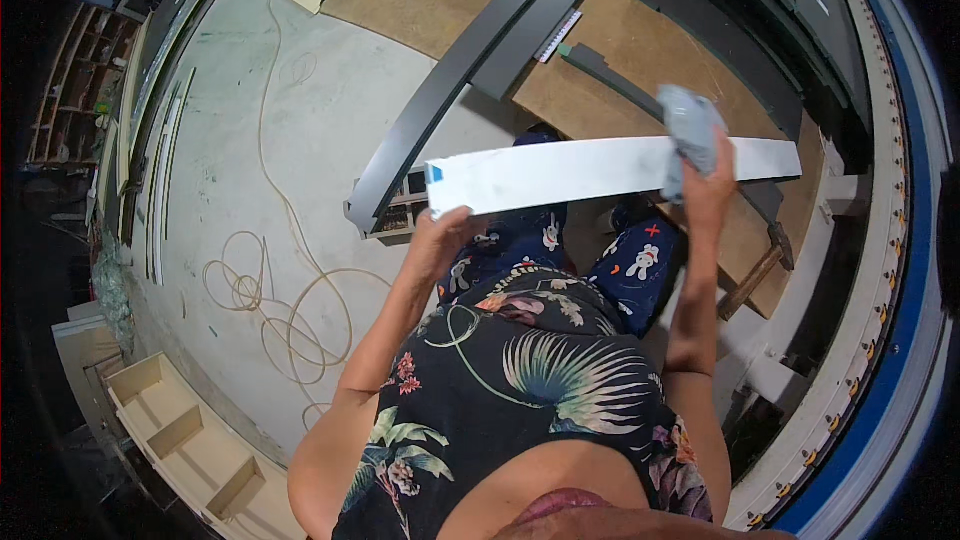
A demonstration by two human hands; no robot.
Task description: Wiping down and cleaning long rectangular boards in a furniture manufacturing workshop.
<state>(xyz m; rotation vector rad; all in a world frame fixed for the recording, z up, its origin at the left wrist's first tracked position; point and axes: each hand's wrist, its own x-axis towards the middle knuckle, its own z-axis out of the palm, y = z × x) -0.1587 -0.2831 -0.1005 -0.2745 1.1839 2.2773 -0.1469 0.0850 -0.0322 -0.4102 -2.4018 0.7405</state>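
A long white strip of board (560,175) lies crosswise in front of me, with a small blue patch at its left end. My left hand (442,237) grips that end by the lower corner, the fingers partly hidden beneath it. Toward the right end, my right hand (708,182) is closed round a crumpled grey cloth (690,130), which covers part of the strip's face. The cloth and right hand are slightly blurred.
Beyond the strip, long dark grey panels (455,90) rest near a brown sheet (620,105). A hammer (755,275) lies at right, beside a machine with a blue edge (900,350). Coiled cord (290,315) and a compartmented cream tray (195,435) are at left.
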